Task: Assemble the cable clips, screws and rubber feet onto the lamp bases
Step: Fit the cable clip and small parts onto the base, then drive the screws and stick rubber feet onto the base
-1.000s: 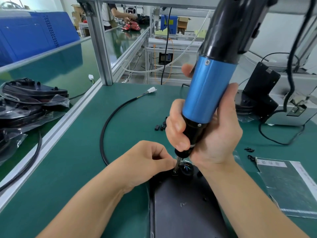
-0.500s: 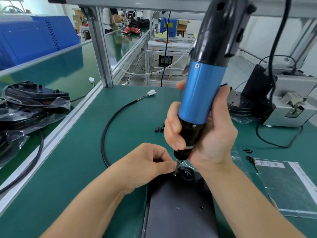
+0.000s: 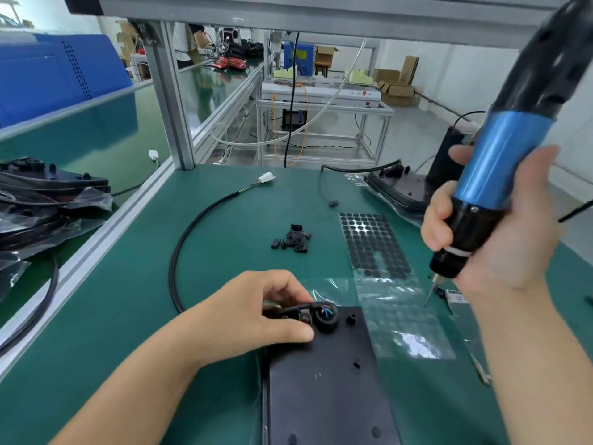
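Note:
A flat black lamp base [image 3: 324, 380] lies on the green mat in front of me. At its far left corner a black cable [image 3: 189, 239] enters through a round grommet [image 3: 326, 317], with a small cable clip and screw [image 3: 305, 316] beside it. My left hand [image 3: 256, 313] holds the cable end against that corner, its fingers curled around it. My right hand [image 3: 491, 229] grips a blue and black electric screwdriver [image 3: 500, 162], lifted to the right, with the bit tip over the mat. A sheet of black rubber feet [image 3: 373, 245] and a pile of loose cable clips [image 3: 293, 239] lie beyond the base.
Another bagged lamp base [image 3: 401, 187] sits at the back right near a black device. Stacked bagged bases [image 3: 48, 200] lie on the left conveyor behind an aluminium rail [image 3: 96, 239]. An upright frame post [image 3: 173, 101] stands at the back. A plastic bag [image 3: 462, 300] lies under my right hand.
My right hand has lifted the screwdriver off the screw at the base corner and swung it to the right. My left hand stays at the cable clip.

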The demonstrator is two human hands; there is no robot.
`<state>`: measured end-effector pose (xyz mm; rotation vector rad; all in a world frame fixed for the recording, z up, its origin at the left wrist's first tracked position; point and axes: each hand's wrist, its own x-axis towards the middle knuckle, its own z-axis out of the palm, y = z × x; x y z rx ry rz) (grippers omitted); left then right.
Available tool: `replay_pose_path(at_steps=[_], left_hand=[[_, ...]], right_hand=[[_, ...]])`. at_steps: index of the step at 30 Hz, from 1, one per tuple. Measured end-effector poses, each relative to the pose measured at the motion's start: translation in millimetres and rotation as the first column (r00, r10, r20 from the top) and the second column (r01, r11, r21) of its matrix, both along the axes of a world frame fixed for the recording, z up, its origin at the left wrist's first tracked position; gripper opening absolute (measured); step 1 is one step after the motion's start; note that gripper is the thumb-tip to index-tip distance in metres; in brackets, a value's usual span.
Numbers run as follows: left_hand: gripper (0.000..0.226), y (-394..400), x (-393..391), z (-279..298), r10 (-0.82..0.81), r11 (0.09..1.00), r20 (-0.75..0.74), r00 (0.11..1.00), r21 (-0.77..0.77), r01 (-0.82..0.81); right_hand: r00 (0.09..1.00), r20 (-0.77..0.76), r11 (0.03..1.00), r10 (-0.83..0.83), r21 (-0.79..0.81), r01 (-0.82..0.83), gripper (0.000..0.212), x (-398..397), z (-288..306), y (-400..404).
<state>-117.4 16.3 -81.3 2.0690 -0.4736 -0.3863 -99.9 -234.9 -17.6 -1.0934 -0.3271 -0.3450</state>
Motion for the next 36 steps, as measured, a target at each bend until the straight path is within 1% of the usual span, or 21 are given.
replay_pose_path(at_steps=[1,4,7,10,13,14,16,19,22,24,25,27,28,30,32,33,34,35,36], left_hand=[[0.023,-0.3,-0.4,1.1,0.002,1.0,0.023,1.0,0.022,-0.003],[0.019,-2.4,-2.7,1.8,0.035,0.999,0.091,0.995,0.015,-0.036],[0.018,-1.5,-3.8,-0.4,0.036,0.999,0.123,0.992,0.02,-0.038],[0.02,-1.0,-2.3,3.1,-0.011,0.999,0.128,0.992,0.043,0.006],[0.024,-3.4,1.6,12.8,-0.048,0.997,0.093,0.995,0.063,0.042],[0.028,-6.0,3.6,16.5,-0.027,0.998,0.097,0.995,0.059,0.022],[0.031,-15.2,8.2,24.0,0.039,0.996,0.159,0.987,0.068,-0.05],[0.025,-41.6,13.2,35.2,0.092,0.99,0.24,0.966,0.083,-0.115],[0.011,-72.7,28.7,37.7,0.046,0.978,0.287,0.957,0.181,-0.101],[0.013,-92.1,47.6,34.5,-0.002,0.95,0.291,0.957,0.3,-0.089],[0.019,-100.8,57.9,32.6,-0.025,0.927,0.275,0.961,0.366,-0.081],[0.037,-115.5,76.0,28.1,-0.083,0.876,0.224,0.971,0.481,-0.037],[0.049,-121.5,83.2,24.7,-0.12,0.857,0.195,0.973,0.515,0.002],[0.071,-130.9,92.8,17.4,-0.181,0.828,0.142,0.973,0.557,0.073],[0.087,-137.5,99.1,11.2,-0.202,0.793,0.135,0.97,0.604,0.081],[0.092,-140.1,101.9,9.2,-0.206,0.78,0.143,0.968,0.622,0.074],[0.094,-142.1,104.4,8.2,-0.212,0.768,0.15,0.966,0.636,0.069],[0.095,-143.7,106.3,7.9,-0.22,0.757,0.159,0.962,0.65,0.066],[0.094,-144.7,107.9,7.7,-0.226,0.749,0.17,0.959,0.66,0.059]], right_hand=[[0.997,-0.059,0.999,-0.041,0.004,0.041,0.058,0.6,-5.9,-7.9],[0.963,-0.24,0.992,-0.126,-0.022,0.125,0.055,2.3,-20.4,-31.7],[0.903,-0.358,0.971,-0.239,-0.089,0.222,0.057,5.8,-28.1,-58.5],[0.847,-0.399,0.936,-0.352,-0.128,0.329,0.055,11.4,-33.7,-87.1],[0.796,-0.437,0.906,-0.419,-0.148,0.396,0.051,16.6,-41.9,-106.3],[0.785,-0.443,0.899,-0.433,-0.153,0.409,0.051,18.4,-45.8,-110.7],[0.762,-0.451,0.884,-0.464,-0.18,0.432,0.049,21.8,-53.3,-115.8],[0.712,-0.448,0.841,-0.54,-0.269,0.469,0.038,25.0,-60.0,-118.8],[0.658,-0.429,0.785,-0.619,-0.355,0.507,0.03,24.6,-64.2,-121.2],[0.612,-0.371,0.71,-0.699,-0.464,0.529,0.03,23.6,-67.3,-121.5],[0.573,-0.318,0.64,-0.756,-0.546,0.541,0.032,23.4,-69.2,-121.6],[0.475,-0.171,0.443,-0.863,-0.708,0.55,0.033,21.9,-71.7,-120.3],[0.428,-0.091,0.341,-0.899,-0.76,0.554,0.032,21.2,-72.4,-119.2],[0.325,0.037,0.168,-0.945,-0.798,0.579,0.032,20.6,-71.9,-116.0],[0.219,0.113,0.039,-0.969,-0.806,0.59,0.038,20.2,-69.3,-112.1],[0.184,0.146,-0.007,-0.972,-0.802,0.598,0.04,18.7,-66.7,-109.6],[0.171,0.18,-0.036,-0.969,-0.781,0.623,0.039,17.1,-64.3,-106.4],[0.192,0.233,-0.047,-0.953,-0.744,0.666,0.037,15.7,-63.1,-102.2],[0.266,0.303,-0.025,-0.915,-0.701,0.713,0.032,14.4,-62.9,-96.9]])
